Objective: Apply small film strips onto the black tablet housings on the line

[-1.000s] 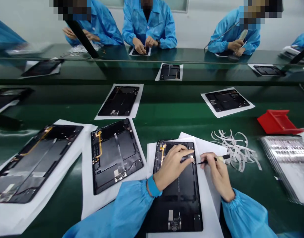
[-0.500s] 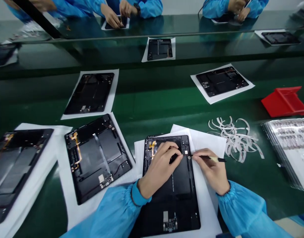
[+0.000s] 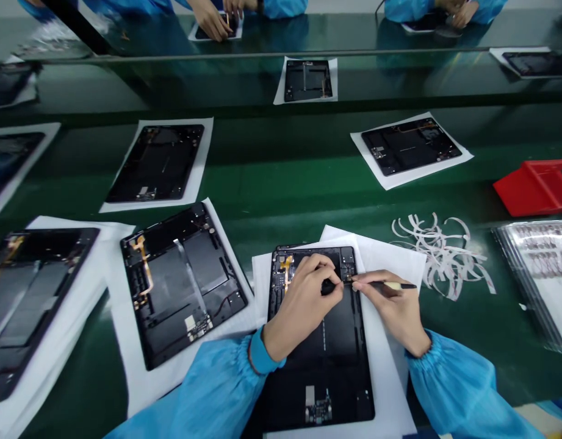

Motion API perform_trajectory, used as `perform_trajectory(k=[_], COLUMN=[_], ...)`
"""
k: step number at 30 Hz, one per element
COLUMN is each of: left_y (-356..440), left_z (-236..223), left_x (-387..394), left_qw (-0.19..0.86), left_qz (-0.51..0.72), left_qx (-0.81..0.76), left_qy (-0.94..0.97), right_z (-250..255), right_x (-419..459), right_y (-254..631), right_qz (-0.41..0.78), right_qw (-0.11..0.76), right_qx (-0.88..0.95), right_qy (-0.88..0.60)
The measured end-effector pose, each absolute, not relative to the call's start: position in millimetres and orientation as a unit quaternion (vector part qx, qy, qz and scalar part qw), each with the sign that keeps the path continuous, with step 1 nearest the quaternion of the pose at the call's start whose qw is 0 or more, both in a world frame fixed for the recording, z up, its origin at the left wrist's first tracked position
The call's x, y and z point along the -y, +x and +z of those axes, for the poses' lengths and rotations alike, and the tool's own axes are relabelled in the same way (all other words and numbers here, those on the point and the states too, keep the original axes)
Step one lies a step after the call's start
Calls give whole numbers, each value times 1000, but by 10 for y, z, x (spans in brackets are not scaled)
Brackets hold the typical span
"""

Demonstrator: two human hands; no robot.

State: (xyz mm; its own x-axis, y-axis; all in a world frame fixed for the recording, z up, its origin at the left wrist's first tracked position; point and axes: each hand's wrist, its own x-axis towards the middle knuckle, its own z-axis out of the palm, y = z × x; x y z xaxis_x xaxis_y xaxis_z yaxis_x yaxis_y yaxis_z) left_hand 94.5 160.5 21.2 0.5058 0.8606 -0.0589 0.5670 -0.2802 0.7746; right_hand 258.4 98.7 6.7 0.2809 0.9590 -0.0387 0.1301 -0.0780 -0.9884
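An opened tablet housing lies flat on white paper before me, with its inner parts showing. My left hand rests over its upper half, thumb and forefinger pinched at the upper right; what they hold, if anything, I cannot make out. Coming from the right, my right hand grips a slim dark pen-like tool with a pale band. Its tip points at the housing's right edge, close beside my left fingertips. An orange flex cable shows at the housing's upper left.
More opened housings lie on paper: one just left, another far left, others behind. Curled white strips, a red bin and clear trays are at right. Co-workers' hands work across the bench.
The tool's tip has come in nearer to my left fingertips, over the housing's right edge. A small white square there is now covered. The whole view has shifted slightly.
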Motion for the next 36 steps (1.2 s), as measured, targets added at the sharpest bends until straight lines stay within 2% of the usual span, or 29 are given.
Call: perform_trajectory(k=[19,31,34,36], left_y=[953,960,867,718], left_z=[220,236,291,362], left_x=[-1617,-1628,-1643,-1615], left_qw=[369,389,423,434], left_qz=[193,171,200,241], left_qx=[-450,-449,-429,-437], left_qy=[790,786,773,750], right_z=[27,-35,42,161], right_x=[-887,-876,-891,-913], right_y=[2675,2773,2783,2705], right_qz=[355,347,337,312], right_qw=[499,530,554,514], right_qx=[476,422,437,485], right_qy=[-632,-648,-624,-635])
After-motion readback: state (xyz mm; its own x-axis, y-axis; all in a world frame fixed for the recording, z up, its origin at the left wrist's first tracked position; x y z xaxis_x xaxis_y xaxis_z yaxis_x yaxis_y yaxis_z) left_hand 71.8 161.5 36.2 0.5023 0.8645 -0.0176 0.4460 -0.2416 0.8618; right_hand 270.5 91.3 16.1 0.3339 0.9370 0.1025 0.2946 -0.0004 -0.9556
